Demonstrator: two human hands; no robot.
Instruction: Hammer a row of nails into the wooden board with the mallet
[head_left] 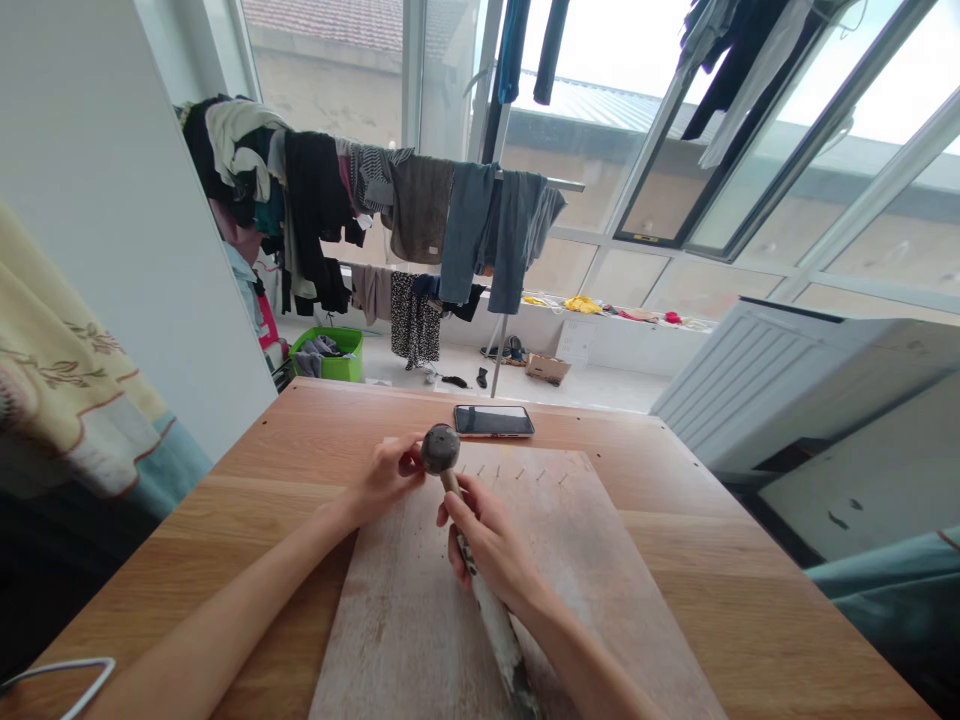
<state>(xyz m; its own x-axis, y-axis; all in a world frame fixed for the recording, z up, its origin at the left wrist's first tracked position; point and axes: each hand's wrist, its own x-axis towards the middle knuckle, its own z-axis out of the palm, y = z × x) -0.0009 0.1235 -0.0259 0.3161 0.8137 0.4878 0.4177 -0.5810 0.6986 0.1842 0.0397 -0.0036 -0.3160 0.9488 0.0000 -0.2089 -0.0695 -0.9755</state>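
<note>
My right hand (487,545) is wrapped round the handle of a hammer (441,448). The hammer has a dark, rounded head and a long, worn white-and-black handle that slants toward me. Close to the left of the head, my left hand (391,472) has its thumb and fingers pinched together over the far left part of a worn wooden board (420,620). What those fingertips hold, if anything, is hidden by the hammer head. Several thin nails (520,474) stand in a row along the board's far edge, to the right of the head, some of them leaning.
Beneath the board is a wooden table (697,570). A phone (493,421) lies just beyond the board. A white cable (90,665) crosses the near left corner. Past the table stand a loaded clothes rack (420,210) and a green basket (349,355); a white appliance (810,380) is at right.
</note>
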